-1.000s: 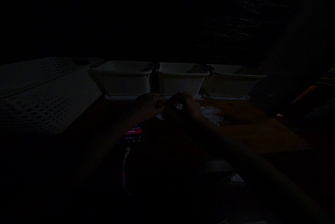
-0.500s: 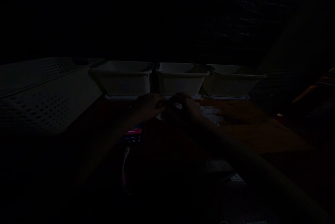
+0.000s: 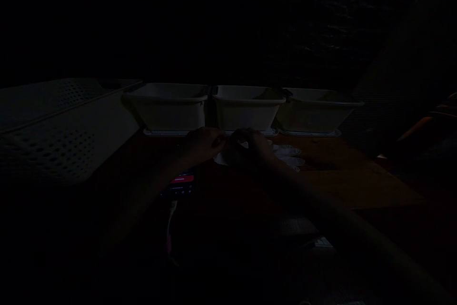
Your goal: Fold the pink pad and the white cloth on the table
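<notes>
The view is very dark. My left hand [image 3: 206, 143] is closed, its fingers bent towards my other hand; what it pinches is too dark to name. Close on its right, my right hand [image 3: 252, 144] has curled fingers, and anything in them is hidden. A pale, thin, crumpled thing, perhaps a glove [image 3: 287, 153], lies on the wooden table [image 3: 357, 176] under and beside my right hand. Near my left forearm a lit phone [image 3: 183, 185] lies with a cable [image 3: 170, 217] plugged in.
Three pale basins, the left [image 3: 171, 112], the middle [image 3: 246, 112] and the right [image 3: 314, 117], stand in a row behind my hands. A large perforated basket [image 3: 107, 129] is at the left. Part of a person [image 3: 416, 129] shows dimly at the right edge.
My hands have barely moved; the fingers of my right hand sit slightly lower. The basins, phone and basket are where they were.
</notes>
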`<state>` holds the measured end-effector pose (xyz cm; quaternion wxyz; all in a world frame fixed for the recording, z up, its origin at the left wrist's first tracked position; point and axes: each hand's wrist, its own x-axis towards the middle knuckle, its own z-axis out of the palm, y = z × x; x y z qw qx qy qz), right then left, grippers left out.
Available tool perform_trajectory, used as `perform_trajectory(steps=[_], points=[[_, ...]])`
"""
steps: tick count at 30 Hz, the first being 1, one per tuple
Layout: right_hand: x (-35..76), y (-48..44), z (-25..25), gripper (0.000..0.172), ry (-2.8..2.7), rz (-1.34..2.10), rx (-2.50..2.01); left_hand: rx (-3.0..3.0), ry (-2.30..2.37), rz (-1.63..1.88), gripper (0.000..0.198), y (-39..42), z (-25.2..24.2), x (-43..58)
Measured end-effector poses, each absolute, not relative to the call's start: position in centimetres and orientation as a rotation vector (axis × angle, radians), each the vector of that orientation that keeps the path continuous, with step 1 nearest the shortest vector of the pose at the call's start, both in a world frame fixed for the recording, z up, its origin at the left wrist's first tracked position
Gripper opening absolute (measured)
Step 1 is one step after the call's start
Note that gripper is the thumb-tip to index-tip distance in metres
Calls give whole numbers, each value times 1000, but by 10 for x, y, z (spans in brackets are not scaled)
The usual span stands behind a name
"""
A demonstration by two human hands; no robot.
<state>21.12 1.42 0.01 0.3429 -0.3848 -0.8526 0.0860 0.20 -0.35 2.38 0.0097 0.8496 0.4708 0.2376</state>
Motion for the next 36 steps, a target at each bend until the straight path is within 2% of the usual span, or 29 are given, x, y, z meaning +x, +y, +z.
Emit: perform_trajectory(steps=[7,15,22,36], points=[[211,15,-1,18,-2200,187,-1033,2624,1503,713,27,-7,26,3],[212,12,1,17,-2128,166,-1124,2639,1489,691,24,-10,29,3],[212,15,-2,15,-2167,216,-947,2661,1486,694,25,-10,29,4],[211,14,-2,14,-2161,234,-946,2691,1444,801,22,-7,28,4]])
